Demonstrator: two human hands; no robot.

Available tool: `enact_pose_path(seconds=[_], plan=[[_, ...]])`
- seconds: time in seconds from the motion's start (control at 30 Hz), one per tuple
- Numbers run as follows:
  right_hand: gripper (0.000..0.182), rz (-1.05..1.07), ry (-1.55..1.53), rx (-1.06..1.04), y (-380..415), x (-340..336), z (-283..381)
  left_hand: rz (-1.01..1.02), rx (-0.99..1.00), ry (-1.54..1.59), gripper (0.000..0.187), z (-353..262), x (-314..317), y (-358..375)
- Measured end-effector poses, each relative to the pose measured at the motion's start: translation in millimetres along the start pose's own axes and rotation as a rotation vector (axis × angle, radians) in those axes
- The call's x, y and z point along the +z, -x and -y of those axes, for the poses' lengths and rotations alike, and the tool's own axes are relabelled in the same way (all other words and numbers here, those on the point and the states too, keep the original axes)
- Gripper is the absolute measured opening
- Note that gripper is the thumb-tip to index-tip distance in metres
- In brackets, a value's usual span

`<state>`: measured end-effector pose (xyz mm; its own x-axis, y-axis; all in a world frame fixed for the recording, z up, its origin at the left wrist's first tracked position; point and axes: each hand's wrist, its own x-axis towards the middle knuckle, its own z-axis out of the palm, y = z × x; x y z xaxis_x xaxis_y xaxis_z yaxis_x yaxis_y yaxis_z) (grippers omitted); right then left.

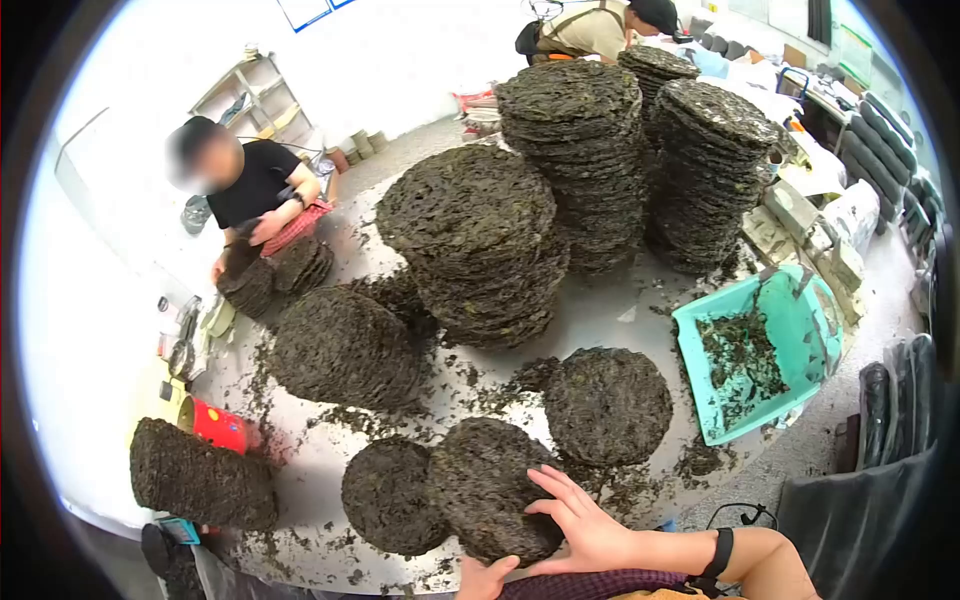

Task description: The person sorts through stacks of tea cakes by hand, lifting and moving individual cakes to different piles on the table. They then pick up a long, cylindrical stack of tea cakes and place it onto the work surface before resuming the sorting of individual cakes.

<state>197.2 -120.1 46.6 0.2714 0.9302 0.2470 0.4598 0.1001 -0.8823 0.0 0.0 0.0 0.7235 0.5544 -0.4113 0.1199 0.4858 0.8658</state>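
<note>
A round dark disc of what looks like dried seaweed (pixel 490 490) lies in front of me at the table's near edge, overlapping a second seaweed disc (pixel 393 497) on its left. My left hand (pixel 487 578) pinches its near rim, thumb on top and the other fingers hidden. Across its right side rests my right hand (pixel 590 530), fingers stretched and spread, with the thumb by the near edge. Another seaweed disc (pixel 610 405) lies just beyond my right hand.
Tall seaweed stacks (pixel 480 240) stand mid-table and at the back. A turquoise bin (pixel 708 400) with scraps sits right; a red can (pixel 213 424) and a tipped-over seaweed stack (pixel 200 475) are left. One person (pixel 265 180) handles seaweed at far left; another (pixel 595 30) bends behind the stacks.
</note>
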Motion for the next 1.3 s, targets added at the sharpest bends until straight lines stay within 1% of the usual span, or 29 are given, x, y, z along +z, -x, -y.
enact_pose_path(seconds=[0.07,0.1,0.17,0.2,0.33,0.4,0.43,0.5,0.53,0.57,0.6,0.63,0.7,0.73,0.77,0.8,0.83,0.87,0.9,0.97,1.0,1.03,1.07,1.1,1.17,1.23,1.27,1.3], plan=[[0.069,0.029,0.070,-0.004,-9.3,5.7,1.2,-0.103,-0.009,-0.036,0.075,6.5,-11.2,5.1],[0.069,0.050,0.094,0.006,-8.7,-3.1,-2.2,-0.097,-0.011,-0.003,0.075,16.1,-4.6,1.6],[0.065,0.222,-0.116,0.057,-10.8,-11.5,-4.8,-0.053,0.004,0.066,0.073,12.3,-5.8,7.8],[0.065,0.231,-0.081,0.058,-11.6,-13.5,-1.3,-0.073,-0.024,0.049,0.073,6.7,-4.4,10.3],[0.063,0.210,-0.135,0.090,-5.0,-13.2,-3.8,-0.035,-0.026,0.048,0.074,3.5,2.8,6.3],[0.055,0.193,-0.244,0.117,-1.2,-11.5,-5.9,0.005,0.026,-0.007,0.076,9.1,-0.1,3.0],[0.055,0.189,-0.240,0.121,1.3,-10.5,-4.3,0.012,0.024,-0.005,0.076,13.3,-0.8,1.0],[0.047,0.109,-0.431,0.289,4.7,-9.4,2.5,-0.117,0.166,-0.193,0.077,22.9,-1.5,-2.1],[0.047,0.107,-0.425,0.344,4.6,-13.1,8.1,-0.106,0.167,-0.190,0.077,26.1,-3.5,-1.7],[0.047,0.099,-0.416,0.346,3.6,-22.1,13.8,-0.170,0.173,-0.217,0.078,28.0,-7.6,-1.5],[0.047,-0.023,-0.332,0.552,2.0,-32.9,19.2,-0.236,0.179,-0.243,0.079,24.6,-8.4,-2.4],[0.046,-0.145,-0.244,0.756,3.1,-40.2,21.0,-0.231,0.179,-0.239,0.079,21.7,-7.9,-0.9],[0.048,-0.551,-0.236,0.526,22.7,-43.5,-32.0,-0.258,0.014,-0.057,0.081,13.6,-7.3,6.5],[0.048,-0.767,-0.248,0.457,20.4,-45.1,-44.3,-0.207,-0.023,-0.083,0.083,11.8,-13.4,6.2],[0.048,-0.982,-0.257,0.382,18.6,-46.9,-57.5,-0.203,-0.025,-0.081,0.083,8.6,-9.2,8.4],[0.052,-1.065,0.111,0.429,33.4,-44.8,-91.7,-0.206,-0.052,0.031,0.081,0.2,-2.1,11.7],[0.052,-1.069,0.117,0.423,31.9,-47.7,-80.3,-0.208,-0.076,0.145,0.079,-7.1,4.9,11.8],[0.057,-0.794,0.121,0.327,31.9,-48.1,-58.7,-0.162,-0.063,0.129,0.076,-10.6,7.9,11.5],[0.063,-0.518,0.118,0.243,33.3,-43.9,-36.9,-0.164,-0.075,0.130,0.076,-4.3,6.6,10.5],[0.071,-0.045,0.004,0.053,20.1,-32.7,-6.9,-0.100,-0.057,0.047,0.074,9.5,1.5,2.7],[0.072,0.009,-0.001,0.079,14.3,-20.3,7.1,-0.119,-0.080,-0.024,0.072,2.8,10.1,3.4],[0.073,0.066,-0.008,0.104,12.6,-9.5,15.2,-0.123,-0.075,-0.028,0.072,12.0,7.5,1.2],[0.073,0.070,-0.013,0.098,11.8,-7.1,12.6,-0.119,0.014,-0.046,0.071,28.3,-0.1,-2.4],[0.074,0.112,0.005,0.092,9.2,-4.3,7.2,-0.117,0.105,-0.065,0.070,26.6,0.6,-4.3],[0.075,0.166,0.014,0.076,4.8,-3.8,3.9,-0.115,0.135,-0.060,0.069,19.4,-2.9,-2.2],[0.066,0.129,-0.136,0.088,4.7,-12.5,5.1,-0.092,0.091,-0.085,0.067,15.2,-4.1,0.5],[0.058,0.097,-0.167,0.123,4.7,-17.7,10.7,-0.128,0.107,-0.081,0.064,17.9,-3.7,0.8],[0.055,0.060,-0.144,0.212,2.2,-27.1,20.2,-0.128,0.108,-0.083,0.064,15.2,-3.9,0.9]])
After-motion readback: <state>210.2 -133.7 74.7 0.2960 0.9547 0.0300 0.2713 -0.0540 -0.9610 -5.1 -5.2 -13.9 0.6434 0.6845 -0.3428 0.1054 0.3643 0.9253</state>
